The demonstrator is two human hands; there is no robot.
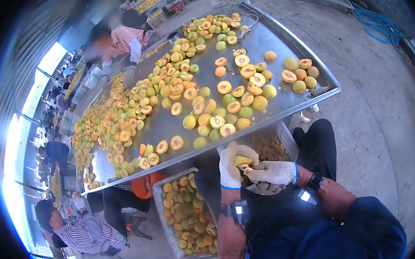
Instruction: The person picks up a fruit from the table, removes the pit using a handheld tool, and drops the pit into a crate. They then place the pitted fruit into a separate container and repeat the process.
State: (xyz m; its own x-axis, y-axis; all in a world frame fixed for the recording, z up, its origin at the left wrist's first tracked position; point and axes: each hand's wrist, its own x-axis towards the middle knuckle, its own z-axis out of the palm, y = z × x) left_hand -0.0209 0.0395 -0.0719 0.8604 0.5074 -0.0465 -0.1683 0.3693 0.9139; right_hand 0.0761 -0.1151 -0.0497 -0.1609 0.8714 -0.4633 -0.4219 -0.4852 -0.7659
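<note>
My left hand (233,169), in a white knit glove with a blue cuff, is closed around a yellow-green peach (243,159) over my lap. Close against it is my right hand (274,173), gloved the same way, its fingers pinched on a small metal pitting tool (242,169) at the fruit. The tool is mostly hidden by the fingers. Just beyond my hands is a white crate (289,142) with brown pits in it. The near edge of a metal table (268,36) runs past it, with many halved peaches (217,122) on top.
A white crate (155,193) full of peaches stands left of my legs, beside an orange basin (146,184). A person in a striped top (92,234) sits at left; another in a pink top (126,40) works across the table. A blue hose (378,23) lies at right.
</note>
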